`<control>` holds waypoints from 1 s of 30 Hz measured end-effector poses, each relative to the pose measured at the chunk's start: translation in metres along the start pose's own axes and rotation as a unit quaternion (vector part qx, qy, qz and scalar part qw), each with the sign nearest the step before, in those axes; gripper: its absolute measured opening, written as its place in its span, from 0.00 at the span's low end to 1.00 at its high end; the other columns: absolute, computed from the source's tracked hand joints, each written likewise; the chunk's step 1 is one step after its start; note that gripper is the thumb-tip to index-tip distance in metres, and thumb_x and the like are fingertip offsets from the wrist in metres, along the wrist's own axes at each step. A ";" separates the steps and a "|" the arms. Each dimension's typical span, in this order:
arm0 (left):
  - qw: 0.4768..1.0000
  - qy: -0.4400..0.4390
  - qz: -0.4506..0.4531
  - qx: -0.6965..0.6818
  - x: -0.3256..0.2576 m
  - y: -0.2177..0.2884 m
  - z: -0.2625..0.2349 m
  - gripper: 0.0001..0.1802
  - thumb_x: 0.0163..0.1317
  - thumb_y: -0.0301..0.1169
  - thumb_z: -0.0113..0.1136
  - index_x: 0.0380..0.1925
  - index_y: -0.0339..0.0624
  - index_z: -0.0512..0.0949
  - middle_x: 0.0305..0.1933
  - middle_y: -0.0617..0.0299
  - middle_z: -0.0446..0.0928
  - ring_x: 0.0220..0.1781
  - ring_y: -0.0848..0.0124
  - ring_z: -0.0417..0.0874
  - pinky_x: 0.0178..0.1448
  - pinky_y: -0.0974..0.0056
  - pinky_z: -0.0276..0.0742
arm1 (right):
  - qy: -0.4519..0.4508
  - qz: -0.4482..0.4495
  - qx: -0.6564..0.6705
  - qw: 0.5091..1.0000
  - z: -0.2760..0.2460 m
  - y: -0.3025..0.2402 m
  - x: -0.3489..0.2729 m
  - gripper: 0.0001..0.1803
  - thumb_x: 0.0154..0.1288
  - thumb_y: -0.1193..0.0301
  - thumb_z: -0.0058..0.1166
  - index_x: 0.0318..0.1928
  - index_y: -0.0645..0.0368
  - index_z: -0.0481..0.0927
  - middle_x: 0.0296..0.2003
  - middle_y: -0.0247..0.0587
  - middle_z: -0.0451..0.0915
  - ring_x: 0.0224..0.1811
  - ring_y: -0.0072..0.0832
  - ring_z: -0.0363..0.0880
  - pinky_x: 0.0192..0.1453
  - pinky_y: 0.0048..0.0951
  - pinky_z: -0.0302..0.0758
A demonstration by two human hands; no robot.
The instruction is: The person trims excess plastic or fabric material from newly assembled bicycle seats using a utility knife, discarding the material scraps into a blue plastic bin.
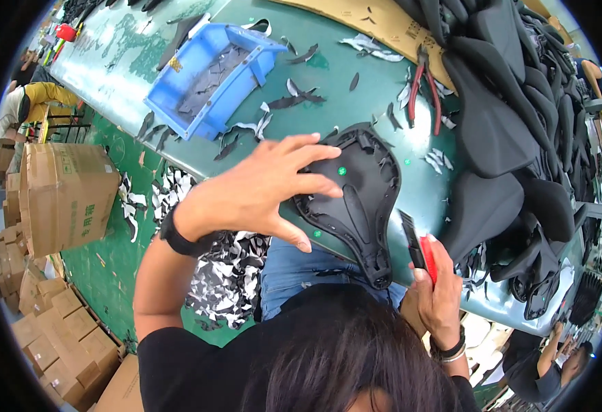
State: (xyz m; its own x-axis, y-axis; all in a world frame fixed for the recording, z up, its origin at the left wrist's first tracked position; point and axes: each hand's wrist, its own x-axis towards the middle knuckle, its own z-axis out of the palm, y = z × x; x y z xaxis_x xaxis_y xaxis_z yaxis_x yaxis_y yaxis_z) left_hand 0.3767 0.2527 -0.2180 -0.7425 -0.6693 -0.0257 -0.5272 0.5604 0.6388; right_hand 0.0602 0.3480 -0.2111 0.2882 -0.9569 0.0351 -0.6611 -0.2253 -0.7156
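A black bicycle saddle lies underside up at the table's near edge, its narrow nose pointing toward me. Over its left side hovers my left hand, fingers spread; whether the fingertips touch the saddle I cannot tell. To the right of the nose, my right hand grips a red utility knife with its dark blade end pointing up and away from me. Small green round stickers show on and beside the saddle. Trimmed black and white scraps lie beyond it.
A blue plastic bin with scraps inside stands at the far left of the green table. Red-handled pliers lie at the far right, beside a big pile of black saddles. Cardboard boxes and a scrap heap are on the floor at left.
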 end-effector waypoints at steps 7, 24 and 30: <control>0.989 0.121 -0.016 -0.080 -0.006 -0.009 0.043 0.31 0.38 0.41 0.78 0.49 0.58 0.83 0.71 0.62 0.63 0.74 0.49 0.54 0.73 0.46 0.53 | -0.164 -0.106 -0.135 0.971 0.003 -0.026 0.037 0.33 0.59 0.76 0.57 0.66 0.43 0.70 0.26 0.43 0.70 0.21 0.38 0.76 0.24 0.38 0.72; 0.985 0.153 -0.011 -0.079 -0.008 -0.011 0.044 0.30 0.34 0.39 0.79 0.45 0.54 0.84 0.67 0.61 0.68 0.71 0.49 0.58 0.71 0.48 0.57 | -0.298 0.000 -0.246 0.922 -0.042 -0.040 -0.018 0.35 0.60 0.77 0.54 0.69 0.49 0.64 0.28 0.48 0.74 0.18 0.43 0.76 0.22 0.37 0.71; 0.979 0.185 -0.024 -0.083 -0.001 0.007 0.050 0.28 0.34 0.36 0.79 0.42 0.50 0.84 0.60 0.59 0.70 0.68 0.48 0.60 0.69 0.49 0.62 | -0.072 0.052 -0.180 0.980 -0.009 -0.039 0.004 0.31 0.63 0.76 0.53 0.67 0.58 0.64 0.40 0.54 0.75 0.33 0.51 0.78 0.34 0.41 0.73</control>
State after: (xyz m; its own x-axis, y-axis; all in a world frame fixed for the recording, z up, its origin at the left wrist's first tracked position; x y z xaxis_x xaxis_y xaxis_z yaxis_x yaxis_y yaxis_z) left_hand 0.3528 0.2813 -0.2519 -0.5026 -0.8407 0.2017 -0.4604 0.4577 0.7606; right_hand 0.0810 0.3514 -0.1763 0.2833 -0.9485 -0.1420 -0.8860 -0.2022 -0.4172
